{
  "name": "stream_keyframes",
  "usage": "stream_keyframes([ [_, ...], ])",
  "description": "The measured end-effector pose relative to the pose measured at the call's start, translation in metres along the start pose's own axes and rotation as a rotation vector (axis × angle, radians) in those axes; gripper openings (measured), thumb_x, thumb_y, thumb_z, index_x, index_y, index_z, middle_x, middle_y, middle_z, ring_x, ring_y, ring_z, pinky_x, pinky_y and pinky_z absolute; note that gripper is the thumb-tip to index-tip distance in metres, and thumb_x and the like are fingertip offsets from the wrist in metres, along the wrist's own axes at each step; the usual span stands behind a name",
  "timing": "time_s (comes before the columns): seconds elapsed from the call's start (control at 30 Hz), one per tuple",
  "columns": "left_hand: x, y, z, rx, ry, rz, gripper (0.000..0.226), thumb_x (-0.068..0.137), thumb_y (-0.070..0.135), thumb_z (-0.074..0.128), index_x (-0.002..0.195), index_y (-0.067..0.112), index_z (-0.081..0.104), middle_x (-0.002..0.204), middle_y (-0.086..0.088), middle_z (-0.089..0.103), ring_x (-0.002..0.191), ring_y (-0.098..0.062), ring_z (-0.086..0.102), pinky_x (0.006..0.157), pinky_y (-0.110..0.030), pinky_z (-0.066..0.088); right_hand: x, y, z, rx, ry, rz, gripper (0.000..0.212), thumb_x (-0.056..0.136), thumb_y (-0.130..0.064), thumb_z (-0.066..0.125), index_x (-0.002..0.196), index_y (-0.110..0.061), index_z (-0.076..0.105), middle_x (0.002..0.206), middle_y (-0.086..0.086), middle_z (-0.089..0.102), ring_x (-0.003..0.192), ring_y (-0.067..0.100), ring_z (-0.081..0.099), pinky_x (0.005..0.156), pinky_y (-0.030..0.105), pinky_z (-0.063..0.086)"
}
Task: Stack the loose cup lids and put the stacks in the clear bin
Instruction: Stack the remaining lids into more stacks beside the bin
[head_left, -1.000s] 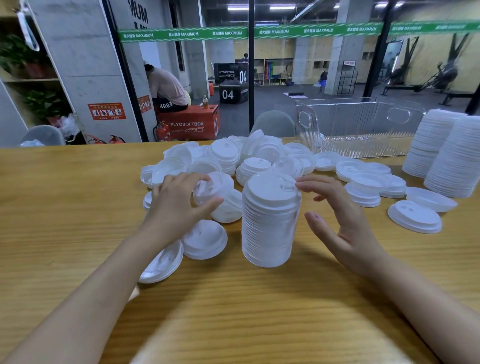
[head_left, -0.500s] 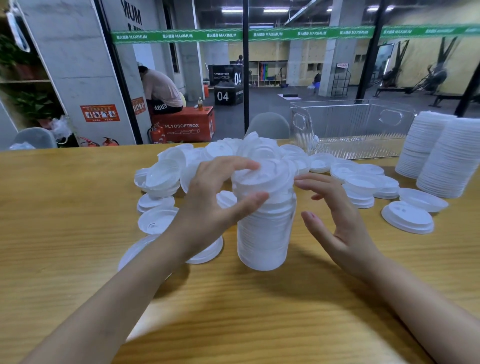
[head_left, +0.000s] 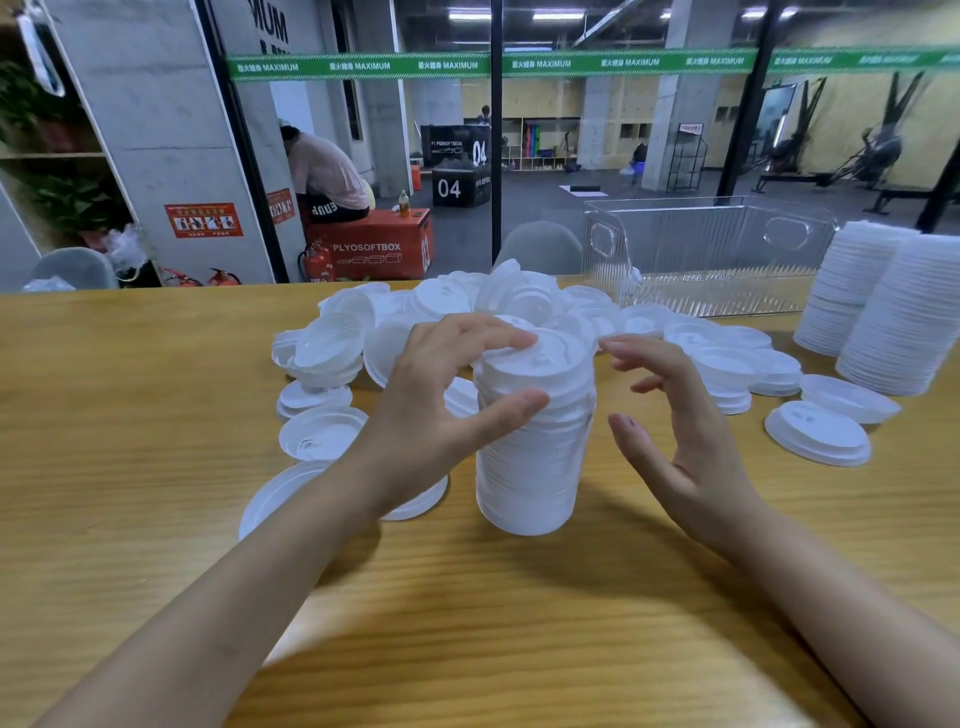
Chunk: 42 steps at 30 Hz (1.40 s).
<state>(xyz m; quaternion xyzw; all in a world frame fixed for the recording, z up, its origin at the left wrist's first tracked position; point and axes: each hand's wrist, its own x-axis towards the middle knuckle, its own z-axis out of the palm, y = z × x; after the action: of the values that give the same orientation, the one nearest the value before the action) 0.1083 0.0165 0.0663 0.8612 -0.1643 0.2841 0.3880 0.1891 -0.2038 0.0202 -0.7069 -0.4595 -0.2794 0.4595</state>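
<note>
- Head view: we see a tall stack of white plastic cup lids (head_left: 535, 452) standing upright at the middle of the light wooden table (head_left: 130, 415).
- Our left hand (head_left: 431, 410) grips its top, fingers curled over the uppermost lid, thumb against the side.
- Our right hand (head_left: 691, 457) hovers just right of the stack, fingers spread wide, holding nothing.
- A heap of loose white lids (head_left: 519, 301) lies behind and around the stack.
- The clear ribbed plastic bin (head_left: 711, 254) sits beyond, to the right; two more tall lid stacks (head_left: 893, 317) stand beside it.
</note>
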Motion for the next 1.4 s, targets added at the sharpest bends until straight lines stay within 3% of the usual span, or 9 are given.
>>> stream_keyframes([
  [0.27,-0.001,-0.001,0.004,0.026,-0.031,0.001,0.047,0.076,0.059,0.062,0.119,0.04,0.063,0.128,0.021,0.053,0.128,-0.004,0.039,0.108,-0.021,0.03,0.0,0.0,0.0,-0.035,-0.049,-0.016,0.041,0.1,-0.047,0.043,0.135,-0.025,0.049,0.136,0.002,0.052,0.13,0.02,0.047,0.099,0.051,0.043],
  [0.67,-0.003,-0.007,0.0,0.112,-0.007,0.011,0.046,0.078,0.06,0.06,0.12,0.042,0.061,0.128,0.016,0.055,0.127,-0.007,0.041,0.109,-0.046,0.034,0.0,-0.003,0.002,0.013,-0.141,0.003,0.044,0.099,-0.048,0.045,0.137,-0.027,0.047,0.141,-0.001,0.051,0.135,0.017,0.045,0.105,0.029,0.037],
  [0.83,-0.005,-0.011,0.002,0.079,-0.045,0.009,0.045,0.081,0.058,0.059,0.125,0.05,0.054,0.135,0.025,0.048,0.131,-0.001,0.037,0.111,-0.037,0.031,0.0,-0.002,0.001,0.002,-0.106,0.008,0.041,0.1,-0.052,0.044,0.133,-0.028,0.049,0.135,0.0,0.054,0.13,0.015,0.048,0.103,0.026,0.038],
  [0.97,-0.01,-0.01,0.003,0.018,-0.065,-0.047,0.054,0.08,0.06,0.058,0.132,0.053,0.043,0.137,0.032,0.045,0.131,0.003,0.035,0.106,-0.012,0.027,0.003,-0.004,0.001,-0.015,-0.095,0.003,0.039,0.099,-0.047,0.047,0.134,-0.03,0.049,0.133,-0.003,0.054,0.128,0.012,0.049,0.102,0.026,0.038],
  [1.1,-0.019,-0.006,-0.01,0.049,0.009,-0.068,0.052,0.079,0.062,0.056,0.129,0.051,0.042,0.132,0.03,0.047,0.125,0.01,0.037,0.098,-0.002,0.025,0.007,-0.012,-0.006,-0.036,-0.082,0.036,0.041,0.096,-0.041,0.048,0.137,-0.033,0.046,0.131,-0.019,0.05,0.124,0.002,0.047,0.102,0.023,0.036],
  [1.17,-0.027,-0.008,-0.02,0.085,0.034,-0.101,0.049,0.078,0.064,0.052,0.124,0.047,0.046,0.126,0.033,0.047,0.119,0.009,0.041,0.098,-0.004,0.027,0.003,-0.015,-0.006,-0.044,-0.064,0.049,0.041,0.097,-0.042,0.046,0.136,-0.032,0.045,0.128,-0.024,0.048,0.122,0.003,0.047,0.101,0.029,0.038],
  [1.27,-0.043,-0.021,-0.028,0.241,-0.015,-0.152,0.05,0.076,0.068,0.049,0.12,0.043,0.051,0.117,0.031,0.05,0.117,-0.005,0.043,0.101,-0.023,0.033,-0.009,-0.017,-0.001,-0.057,-0.034,0.035,0.042,0.096,-0.04,0.047,0.137,-0.03,0.044,0.13,-0.022,0.047,0.121,0.012,0.049,0.101,0.041,0.042],
  [1.33,-0.055,-0.03,-0.031,0.366,-0.06,-0.185,0.059,0.073,0.072,0.046,0.122,0.04,0.055,0.119,0.029,0.051,0.12,-0.01,0.042,0.101,-0.032,0.03,-0.015,-0.016,0.002,-0.055,-0.006,0.036,0.043,0.096,-0.038,0.048,0.137,-0.029,0.042,0.133,-0.02,0.045,0.122,0.017,0.05,0.101,0.046,0.042],
  [1.4,-0.065,-0.035,-0.033,0.494,-0.092,-0.219,0.072,0.069,0.077,0.038,0.125,0.035,0.057,0.124,0.022,0.054,0.124,-0.013,0.041,0.103,-0.031,0.023,-0.019,-0.014,0.003,-0.053,0.019,0.046,0.043,0.095,-0.037,0.049,0.137,-0.029,0.042,0.134,-0.014,0.047,0.123,0.021,0.05,0.101,0.05,0.043],
])
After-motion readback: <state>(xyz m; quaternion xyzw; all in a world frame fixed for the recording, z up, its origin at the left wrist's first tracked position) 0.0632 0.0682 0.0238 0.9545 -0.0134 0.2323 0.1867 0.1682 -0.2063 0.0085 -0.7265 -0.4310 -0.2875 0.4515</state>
